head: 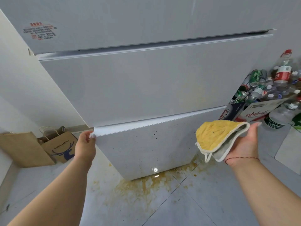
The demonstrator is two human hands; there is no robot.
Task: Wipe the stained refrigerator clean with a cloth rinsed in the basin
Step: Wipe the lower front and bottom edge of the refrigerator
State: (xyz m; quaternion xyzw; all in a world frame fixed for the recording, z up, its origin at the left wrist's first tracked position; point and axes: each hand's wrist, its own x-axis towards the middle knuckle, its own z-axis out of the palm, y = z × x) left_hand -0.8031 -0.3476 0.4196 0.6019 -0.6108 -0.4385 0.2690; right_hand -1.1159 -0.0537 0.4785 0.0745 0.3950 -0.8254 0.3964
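A white refrigerator [146, 82] fills the view, with three stacked doors. Its bottom drawer front [146, 147] carries small dark specks. My left hand [85, 144] grips the left end of that drawer's top edge. To the right of the drawer, my right hand [244, 142] lies palm up under a folded yellow and grey cloth [218, 137], its fingers nearly straight. The cloth hangs apart from the refrigerator. No basin is in view.
Brown liquid stains [146, 186] spread over the grey floor tiles below the drawer. Two brown paper bags [53, 147] stand at the left wall. A cardboard box of empty bottles and cans [268, 88] sits on the right, with loose bottles beside it.
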